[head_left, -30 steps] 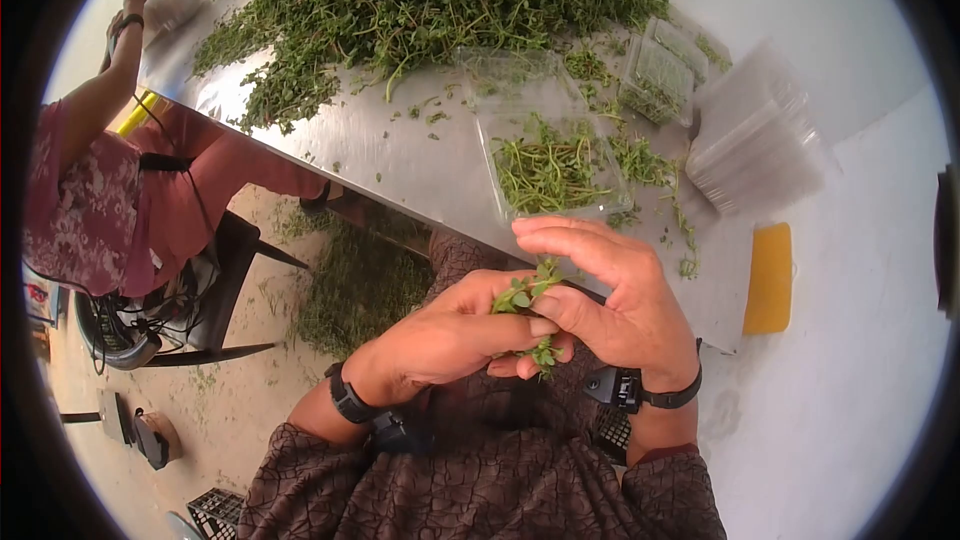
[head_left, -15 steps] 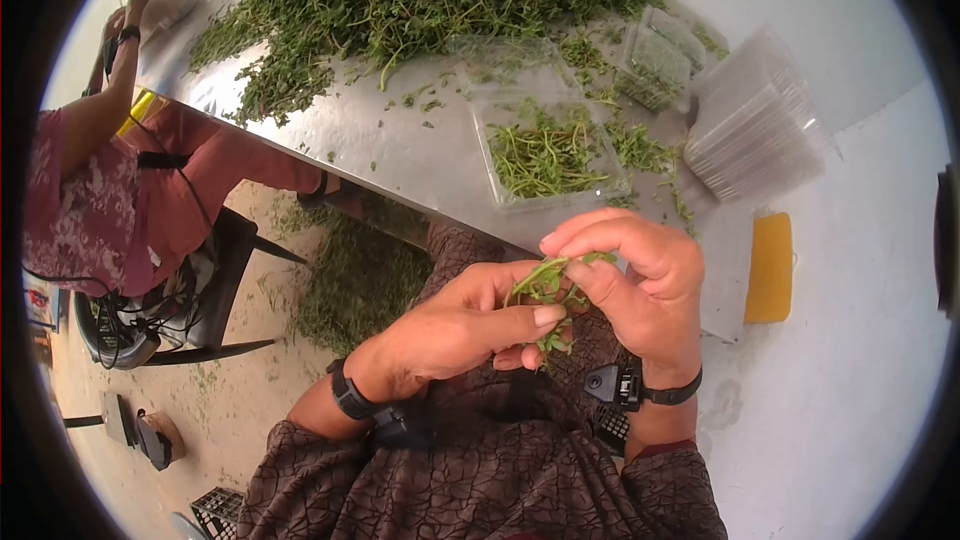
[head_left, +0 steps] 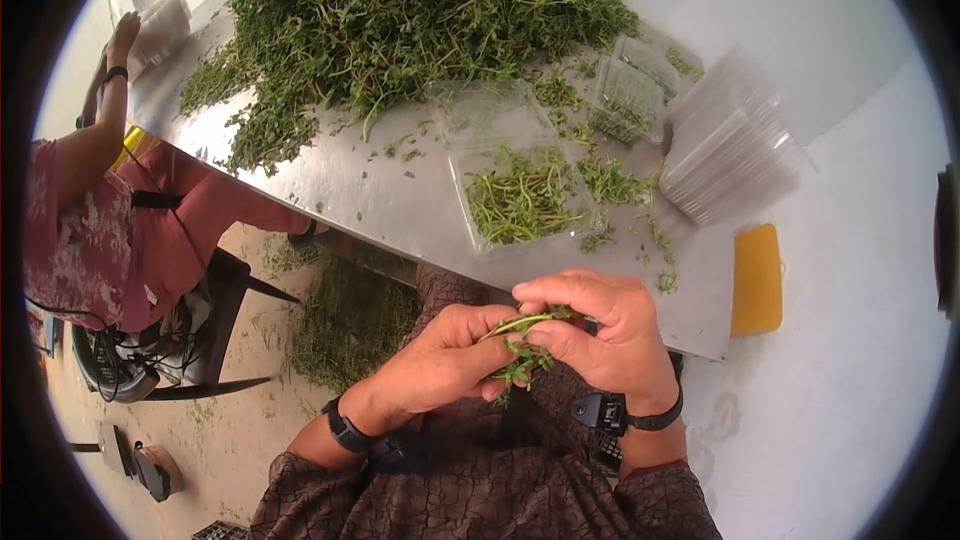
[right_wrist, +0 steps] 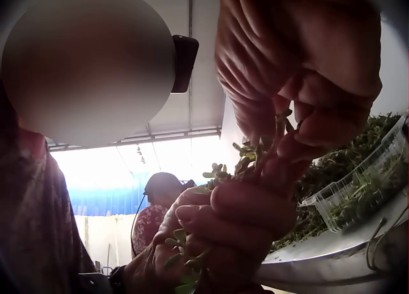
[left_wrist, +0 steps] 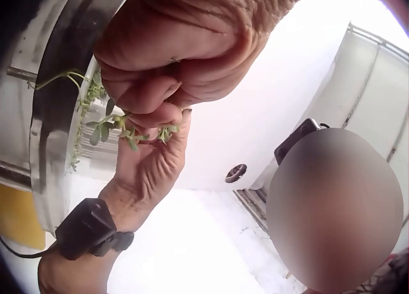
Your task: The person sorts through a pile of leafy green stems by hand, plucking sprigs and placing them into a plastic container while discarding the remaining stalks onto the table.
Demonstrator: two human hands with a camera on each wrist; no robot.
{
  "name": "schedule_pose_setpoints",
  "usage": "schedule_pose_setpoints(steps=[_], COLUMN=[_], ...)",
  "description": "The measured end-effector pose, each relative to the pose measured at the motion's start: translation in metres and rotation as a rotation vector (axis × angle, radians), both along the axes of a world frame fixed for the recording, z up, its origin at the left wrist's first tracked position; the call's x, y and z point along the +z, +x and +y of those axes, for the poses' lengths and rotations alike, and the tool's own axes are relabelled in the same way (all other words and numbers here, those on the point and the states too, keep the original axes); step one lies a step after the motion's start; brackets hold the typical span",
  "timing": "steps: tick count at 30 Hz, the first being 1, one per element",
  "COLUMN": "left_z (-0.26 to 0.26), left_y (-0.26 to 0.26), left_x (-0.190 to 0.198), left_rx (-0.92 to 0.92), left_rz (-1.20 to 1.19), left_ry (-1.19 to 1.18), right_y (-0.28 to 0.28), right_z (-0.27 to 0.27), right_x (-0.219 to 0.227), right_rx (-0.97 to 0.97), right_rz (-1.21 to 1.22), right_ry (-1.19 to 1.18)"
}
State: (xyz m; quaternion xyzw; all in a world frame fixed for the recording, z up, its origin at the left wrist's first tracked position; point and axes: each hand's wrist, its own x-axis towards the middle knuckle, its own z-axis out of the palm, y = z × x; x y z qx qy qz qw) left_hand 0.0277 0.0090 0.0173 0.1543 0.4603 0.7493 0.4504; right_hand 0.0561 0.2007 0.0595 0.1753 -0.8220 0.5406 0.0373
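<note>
In the head view my left hand point(head_left: 450, 355) grips a small bunch of leafy green sprigs point(head_left: 522, 368), which look like purslane, above my lap. My right hand point(head_left: 610, 335) faces it, pinching a stem end between thumb and fingers. One pale stem point(head_left: 520, 323) runs across from hand to hand. Leaves of the sprigs point(left_wrist: 102, 129) poke out beneath the left fingers in the left wrist view. From the right wrist, the left hand point(right_wrist: 236, 224) is curled round the bunch, with the right fingers close above. An open clear plastic box point(head_left: 592, 225), part filled with sprigs point(head_left: 525, 200), lies beyond my hands.
A big heap of greens point(head_left: 420, 30) covers the back of the metal table point(head_left: 390, 210). At right are a filled clear box point(head_left: 630, 95), a stack of clear boxes point(head_left: 725, 145) and a yellow board point(head_left: 757, 280). Another person point(head_left: 90, 220) sits at left.
The right hand drew slightly away from the left with a stem half a second ago, and now is close to it again. The head view has shifted a little.
</note>
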Motion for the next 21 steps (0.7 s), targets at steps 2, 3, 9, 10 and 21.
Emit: schedule_pose_setpoints(steps=[2,3,9,10,21], left_z=[0.001,0.001,0.001,0.0,-0.002], left_y=[-0.001,-0.002,-0.001,-0.003,-0.016], left_x=[0.001,0.001,0.003,0.005,-0.003], left_rx=[-0.004,-0.004,0.023,0.02,0.119], left_rz=[0.009,0.01,-0.024,-0.02,0.019], left_ry=[-0.021,-0.045,-0.047,-0.047,0.088], right_y=[-0.001,-0.002,-0.004,-0.005,-0.025], right_z=[0.001,0.002,0.005,0.006,0.012], right_x=[-0.006,-0.007,0.0,0.0,0.016], right_rx=[0.01,0.024,-0.085,-0.089,-0.329], right_rz=[0.041,0.076,0.059,0.063,0.004], right_ry=[0.024,0.045,0.004,0.004,-0.209])
